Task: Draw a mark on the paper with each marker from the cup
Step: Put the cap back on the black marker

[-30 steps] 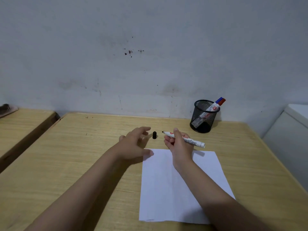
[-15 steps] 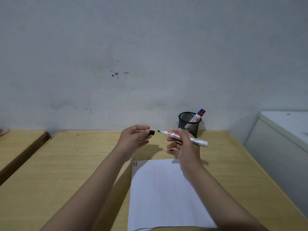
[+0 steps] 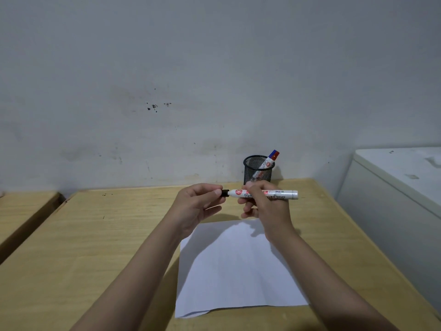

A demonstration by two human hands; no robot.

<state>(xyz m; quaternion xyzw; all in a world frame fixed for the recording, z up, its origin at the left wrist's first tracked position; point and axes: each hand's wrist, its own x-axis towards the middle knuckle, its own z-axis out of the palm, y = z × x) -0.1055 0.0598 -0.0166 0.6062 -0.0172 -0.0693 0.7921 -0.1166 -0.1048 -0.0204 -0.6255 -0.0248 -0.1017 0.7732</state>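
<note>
Above the far edge of the paper [image 3: 238, 266], in the head view, both hands are meeting around a white marker [image 3: 267, 194] held level. The right hand [image 3: 265, 206] is wrapping its fingers closed around the middle of the barrel, while the left hand [image 3: 200, 204] is pinching a black cap [image 3: 225, 193] between thumb and fingertips, right at the marker's tip end; whether the cap is fully seated cannot be told. The step in hand is probably the capping or uncapping of this marker, and nothing here settles which, since no mark is showing on the visible part of the paper. If capping, the next move is calling for a firm straight push along the barrel, then a reach beyond the paper to swap markers; if uncapping, a straight pull and a lowering of the tip onto the sheet. Behind the paper, against the wall, a black mesh cup [image 3: 257, 173] is standing on the wooden table [image 3: 95, 247], and inside it two markers [image 3: 270, 160] are leaning to the right, one showing a blue end and one a red, both well apart from the hands.
</note>
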